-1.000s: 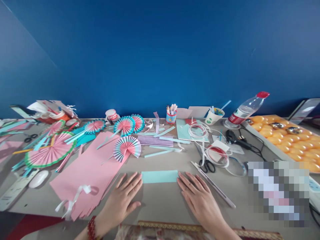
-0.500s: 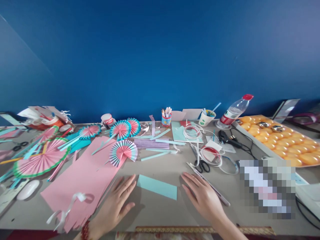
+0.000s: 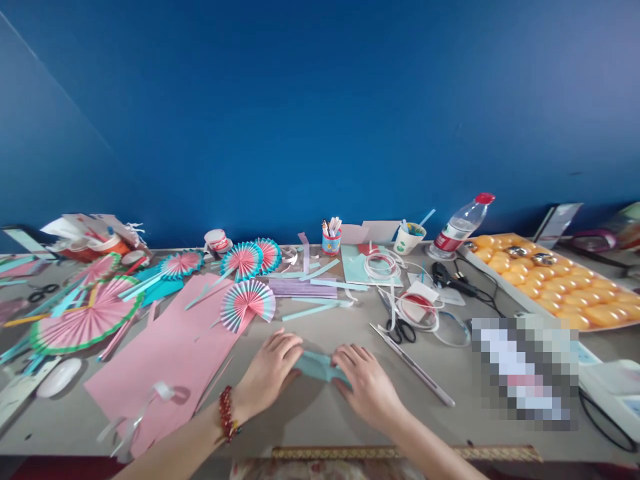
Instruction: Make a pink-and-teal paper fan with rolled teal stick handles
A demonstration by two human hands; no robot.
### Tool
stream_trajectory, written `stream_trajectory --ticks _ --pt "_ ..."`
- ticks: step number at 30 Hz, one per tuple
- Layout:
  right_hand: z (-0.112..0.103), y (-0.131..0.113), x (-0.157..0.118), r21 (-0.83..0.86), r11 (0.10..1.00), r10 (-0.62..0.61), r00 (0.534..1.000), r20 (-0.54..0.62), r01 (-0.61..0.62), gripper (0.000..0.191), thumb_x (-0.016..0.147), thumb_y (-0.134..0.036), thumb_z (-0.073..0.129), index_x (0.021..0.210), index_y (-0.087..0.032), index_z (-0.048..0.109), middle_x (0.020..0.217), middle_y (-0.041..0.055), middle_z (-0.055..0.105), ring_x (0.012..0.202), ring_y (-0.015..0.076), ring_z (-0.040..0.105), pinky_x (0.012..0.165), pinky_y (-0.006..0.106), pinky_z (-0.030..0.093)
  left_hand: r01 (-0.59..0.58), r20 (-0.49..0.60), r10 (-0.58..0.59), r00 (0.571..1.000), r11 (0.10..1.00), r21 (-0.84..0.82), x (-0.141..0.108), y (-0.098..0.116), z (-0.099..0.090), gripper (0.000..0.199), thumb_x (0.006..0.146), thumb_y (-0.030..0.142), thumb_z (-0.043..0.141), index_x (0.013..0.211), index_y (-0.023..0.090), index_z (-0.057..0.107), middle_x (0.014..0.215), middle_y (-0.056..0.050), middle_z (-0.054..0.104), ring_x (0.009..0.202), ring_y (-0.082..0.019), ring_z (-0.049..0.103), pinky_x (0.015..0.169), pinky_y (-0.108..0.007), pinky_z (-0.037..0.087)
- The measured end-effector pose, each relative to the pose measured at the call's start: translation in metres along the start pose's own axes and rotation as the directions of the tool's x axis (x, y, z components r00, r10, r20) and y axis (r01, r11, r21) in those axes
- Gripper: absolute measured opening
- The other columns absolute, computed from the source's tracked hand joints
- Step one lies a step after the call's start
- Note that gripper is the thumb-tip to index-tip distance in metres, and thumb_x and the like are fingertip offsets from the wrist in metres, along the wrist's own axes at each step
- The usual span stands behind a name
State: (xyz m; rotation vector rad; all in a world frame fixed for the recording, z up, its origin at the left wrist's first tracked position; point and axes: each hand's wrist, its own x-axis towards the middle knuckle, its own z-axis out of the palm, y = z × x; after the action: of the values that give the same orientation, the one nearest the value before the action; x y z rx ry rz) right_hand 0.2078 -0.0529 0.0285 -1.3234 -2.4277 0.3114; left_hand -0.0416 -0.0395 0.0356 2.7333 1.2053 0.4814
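Note:
A light teal paper piece point(image 3: 315, 365) lies between my two hands near the table's front. My left hand point(image 3: 275, 365) has its fingers closed on the paper's left end, and a red beaded bracelet circles that wrist. At the right end, my right hand point(image 3: 363, 377) grips the paper with curled fingers, the thumb tucked beneath. The fingers cover both ends of the paper. Just behind sits a pleated paper fan point(image 3: 247, 305). To the left is a large pink sheet point(image 3: 165, 353); a thin pen-like tool point(image 3: 413, 365) lies to the right.
Black-handled scissors point(image 3: 401, 330), coiled white ribbon point(image 3: 383, 265) and a glue gun point(image 3: 453, 280) are at the right. Behind them stand a paper cup point(image 3: 410, 239) and a bottle point(image 3: 457, 230). Large fans point(image 3: 90, 317) lie left, and purple strips point(image 3: 303, 288) lie behind the hands.
Both hands have moved inward from the table beside the teal paper and taken hold of its ends. The paper, flat before, now looks bent or lifted. The view has shifted slightly.

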Motion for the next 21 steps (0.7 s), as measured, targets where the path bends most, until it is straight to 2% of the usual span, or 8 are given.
stream_trajectory --ticks 2,4,9,14,17,21 --pt "-0.001 0.007 0.003 -0.03 0.998 -0.056 0.996 -0.066 0.054 0.009 0.088 -0.012 0.059 0.09 -0.021 0.058 0.094 0.0044 0.065 0.089 0.0219 0.057 0.079 0.034 0.042 -0.003 -0.045 0.003 0.999 1.0 0.011 0.004 0.0 -0.001 0.013 0.096 0.017 0.049 0.101 0.02 0.06 0.11 -0.006 0.063 0.106 -0.021 0.058 0.107 -0.045 0.042" --pt "-0.003 0.013 0.005 -0.075 0.991 -0.118 0.985 -0.127 0.11 0.011 0.092 -0.013 0.052 0.087 -0.021 0.058 0.091 0.0054 0.065 0.087 0.0218 0.057 0.08 0.035 0.043 -0.026 -0.071 0.03 0.997 0.998 0.059 0.006 0.0 -0.001 0.017 0.097 0.013 0.045 0.093 0.02 0.06 0.101 -0.005 0.063 0.099 -0.021 0.057 0.101 -0.043 0.045" --pt "-0.001 0.02 -0.002 -0.095 0.974 -0.216 0.967 -0.137 0.204 0.023 0.097 -0.015 0.042 0.086 -0.021 0.061 0.092 0.0073 0.067 0.085 0.0206 0.059 0.079 0.034 0.048 -0.09 -0.037 0.097 0.995 0.984 0.156 -0.001 0.006 0.007 0.024 0.098 0.011 0.04 0.095 0.019 0.062 0.101 -0.007 0.065 0.094 -0.021 0.056 0.088 -0.039 0.046" --pt "0.002 0.023 -0.014 0.032 0.985 -0.167 0.981 -0.101 0.17 0.023 0.096 -0.013 0.043 0.09 -0.021 0.064 0.106 0.008 0.07 0.099 0.0209 0.063 0.086 0.035 0.051 -0.018 -0.013 0.019 1.0 0.994 0.106 -0.005 0.006 0.011 0.023 0.099 0.014 0.041 0.095 0.019 0.063 0.112 -0.007 0.066 0.103 -0.022 0.058 0.089 -0.041 0.046" --pt "-0.004 0.027 -0.014 0.077 0.989 -0.121 0.99 -0.074 0.127 0.019 0.096 -0.016 0.047 0.091 -0.022 0.065 0.106 0.0061 0.071 0.099 0.0209 0.063 0.087 0.035 0.051 0.021 -0.026 -0.021 0.999 1.0 0.003 -0.006 0.0 0.01 0.022 0.1 0.017 0.041 0.094 0.02 0.063 0.111 -0.007 0.066 0.099 -0.021 0.059 0.087 -0.037 0.047" --pt "-0.011 0.03 -0.013 0.14 0.986 -0.083 0.994 -0.068 0.092 0.019 0.096 -0.019 0.048 0.091 -0.023 0.066 0.106 0.0062 0.071 0.097 0.0207 0.064 0.087 0.037 0.049 0.128 -0.05 -0.135 0.99 0.984 -0.122 -0.009 -0.008 0.011 0.02 0.1 0.022 0.044 0.093 0.021 0.062 0.104 -0.005 0.065 0.094 -0.019 0.061 0.084 -0.035 0.047"
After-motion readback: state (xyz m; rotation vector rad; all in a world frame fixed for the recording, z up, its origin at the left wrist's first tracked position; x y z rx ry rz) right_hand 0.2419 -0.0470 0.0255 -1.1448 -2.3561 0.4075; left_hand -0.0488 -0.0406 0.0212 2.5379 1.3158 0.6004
